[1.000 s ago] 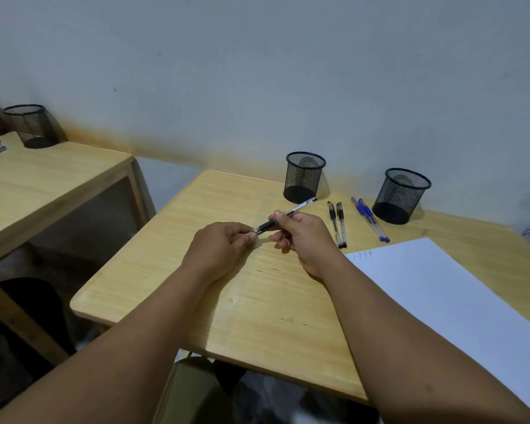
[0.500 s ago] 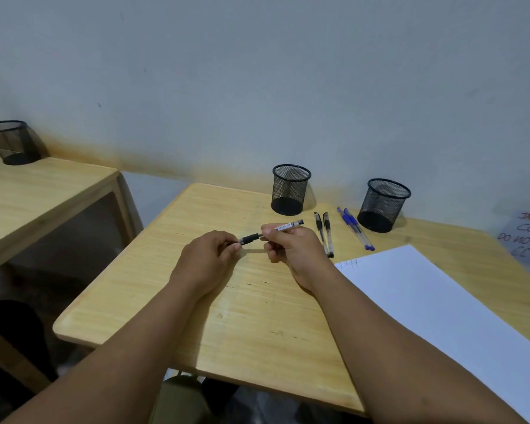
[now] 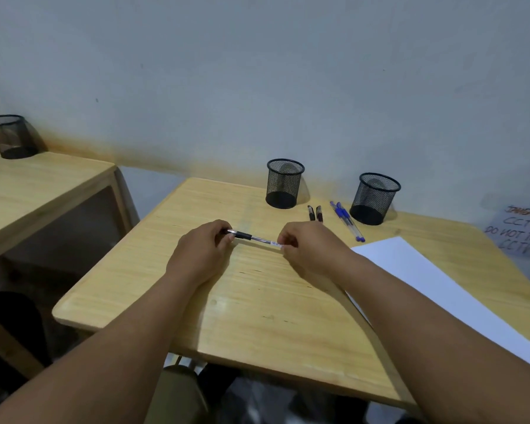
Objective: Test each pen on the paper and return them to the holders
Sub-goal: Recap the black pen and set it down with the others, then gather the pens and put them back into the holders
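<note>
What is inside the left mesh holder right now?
Through the left mesh holder only its dark base shows; no pen stands in it. The black pen is between the left hand and right hand.

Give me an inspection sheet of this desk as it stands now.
Surface: wooden desk, bare in front.
Job's things: black pen held over the desk; two black pens and blue pens lying between two mesh holders; paper at right.
Clutter: nothing seen.
Hands: left hand and right hand each grip one end of the pen.
Cables: nothing seen.
Surroundings: second desk with another holder; handwritten CCTV sign; plain wall.
</note>
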